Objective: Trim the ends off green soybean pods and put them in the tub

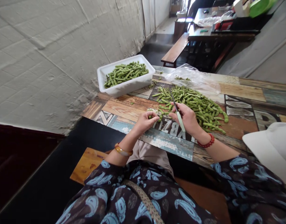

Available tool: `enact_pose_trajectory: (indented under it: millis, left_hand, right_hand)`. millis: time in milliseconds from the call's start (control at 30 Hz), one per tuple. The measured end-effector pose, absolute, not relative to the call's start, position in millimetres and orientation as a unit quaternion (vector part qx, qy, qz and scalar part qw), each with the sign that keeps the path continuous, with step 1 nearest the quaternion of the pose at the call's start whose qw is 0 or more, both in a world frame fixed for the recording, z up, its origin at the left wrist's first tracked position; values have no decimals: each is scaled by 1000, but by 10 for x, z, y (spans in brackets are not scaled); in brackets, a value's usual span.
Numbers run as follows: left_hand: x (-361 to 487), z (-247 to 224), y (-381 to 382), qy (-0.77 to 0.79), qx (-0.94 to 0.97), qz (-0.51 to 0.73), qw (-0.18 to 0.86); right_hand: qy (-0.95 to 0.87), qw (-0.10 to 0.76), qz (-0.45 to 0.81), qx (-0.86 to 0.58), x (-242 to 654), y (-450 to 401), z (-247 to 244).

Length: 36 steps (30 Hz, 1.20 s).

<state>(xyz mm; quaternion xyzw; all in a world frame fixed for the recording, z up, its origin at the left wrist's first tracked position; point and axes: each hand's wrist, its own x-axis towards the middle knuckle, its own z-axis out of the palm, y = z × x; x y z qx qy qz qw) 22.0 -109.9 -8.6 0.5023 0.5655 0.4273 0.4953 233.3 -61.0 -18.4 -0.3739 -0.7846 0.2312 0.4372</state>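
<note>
My left hand (145,122) is closed in a pinch above the table's near edge, with a green soybean pod (150,117) partly showing at its fingertips. To its right, my right hand (186,116) is closed round a slim knife (180,120) with a pale green handle and a narrow dark blade, which points away from me over the pods. A wide heap of green pods (199,105) lies on the patterned table (124,110), just beyond and right of my right hand. A white plastic tub (131,89) holding more pods stands at the back left.
Behind the heap lies a clear plastic bag (196,77) with green scraps by it. A white cap (271,146) rests at the right. The pale wall (52,62) borders the left side. Farther off are a wooden bench (177,48) and a second, cluttered table (203,37).
</note>
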Motion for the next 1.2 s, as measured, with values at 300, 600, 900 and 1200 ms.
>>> enact_pose_trajectory:
  millis: [300, 600, 900, 1200]
  left_hand:
    - [319, -109, -936, 606, 649, 341, 311]
    - [131, -30, -1150, 494, 402, 489, 596]
    - [212, 79, -1230, 470, 409, 513, 591]
    - [231, 55, -1252, 504, 441, 504, 545]
  right_hand:
    - [-815, 424, 202, -340, 2286, -678, -211]
    - [-855, 365, 202, -308, 2311, -715, -215]
    - [-883, 305, 232, -272, 2307, -798, -107]
    - [-897, 294, 207, -259, 2303, -821, -143]
